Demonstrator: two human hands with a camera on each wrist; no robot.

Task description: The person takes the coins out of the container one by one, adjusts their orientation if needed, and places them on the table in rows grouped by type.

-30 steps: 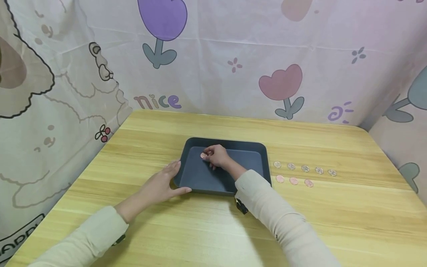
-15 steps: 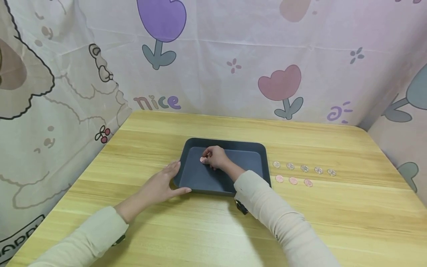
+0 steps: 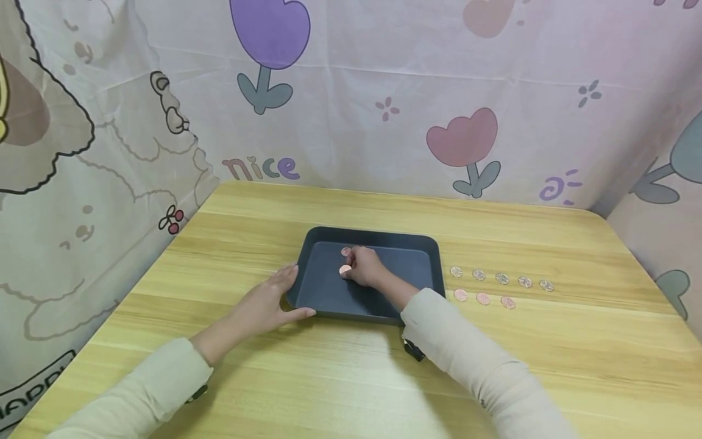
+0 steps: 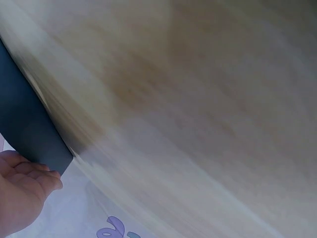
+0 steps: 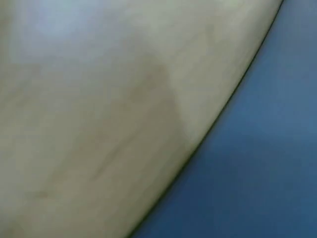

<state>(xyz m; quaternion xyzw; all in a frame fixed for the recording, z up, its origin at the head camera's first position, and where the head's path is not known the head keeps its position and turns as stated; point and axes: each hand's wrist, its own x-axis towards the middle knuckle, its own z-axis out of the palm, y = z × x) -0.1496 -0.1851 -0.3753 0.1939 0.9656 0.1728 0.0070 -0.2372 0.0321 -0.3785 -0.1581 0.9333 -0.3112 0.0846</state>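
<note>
My right hand [image 3: 366, 266] is over the dark baking tray [image 3: 408, 268] and pinches a copper-coloured coin [image 3: 345, 270] between thumb and fingers. Just beyond its fingertips a second copper coin [image 3: 346, 251] shows inside the tray. My left hand [image 3: 263, 308] rests at the tray's near left corner. Its fingers lie along the left wall and its thumb stretches along the front edge. The left wrist view shows that hand [image 4: 25, 186] against the dark tray wall [image 4: 29, 114]. In the right wrist view only the tray wall [image 5: 247, 148] and blurred wood appear.
On the wooden table [image 3: 307, 372], right of the tray, lie two rows of coins. The far row has several silver coins [image 3: 501, 278]; the near row has three copper ones [image 3: 483, 299]. A printed cloth [image 3: 351, 91] hangs behind the table and at both sides.
My right hand has shifted a little right and nearer within the tray, the coin pinched at its fingertips. A second copper coin now shows beyond it. The left hand has stayed in place.
</note>
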